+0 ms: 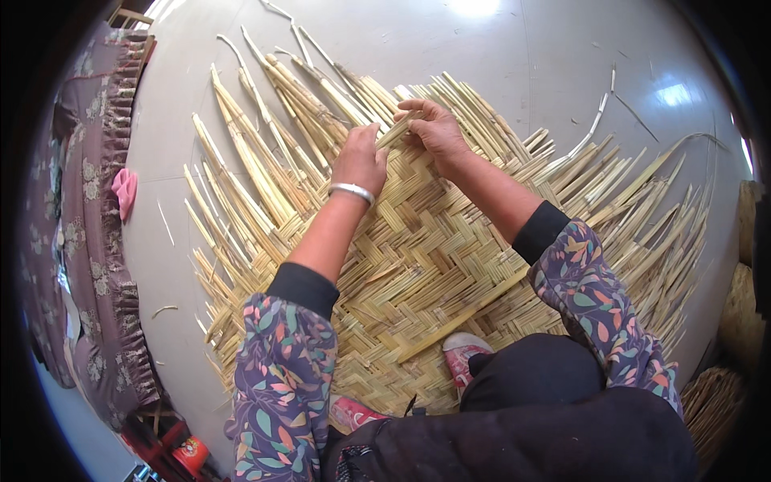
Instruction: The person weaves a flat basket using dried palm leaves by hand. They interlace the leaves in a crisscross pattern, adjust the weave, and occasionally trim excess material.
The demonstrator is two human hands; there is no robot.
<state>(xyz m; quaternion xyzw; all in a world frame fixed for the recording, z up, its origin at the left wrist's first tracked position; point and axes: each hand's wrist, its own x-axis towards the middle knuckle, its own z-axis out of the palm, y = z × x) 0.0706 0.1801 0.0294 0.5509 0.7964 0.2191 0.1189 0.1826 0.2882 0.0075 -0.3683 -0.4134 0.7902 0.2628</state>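
A half-woven reed mat (438, 229) lies on the floor, its tan strips crossed in a zigzag pattern. Long loose reed ends (265, 153) fan out from its left, far and right edges. At the far edge of the woven part, my left hand (361, 163) and my right hand (438, 138) are close together. A flat reed strip (396, 132) runs between them, and the fingers of both hands are closed on it. The left fingertips are partly hidden behind the hand. A silver bangle circles my left wrist. One flat stick (462, 319) lies across the mat near my knee.
My red shoes (459, 353) rest on the mat's near part. At left hangs a purple flowered cloth (96, 217) with a pink cloth (124, 193) beside it. Log-like pieces (743, 313) and a bundle of thin stalks (715, 414) stand at right. Reed scraps lie on the grey floor.
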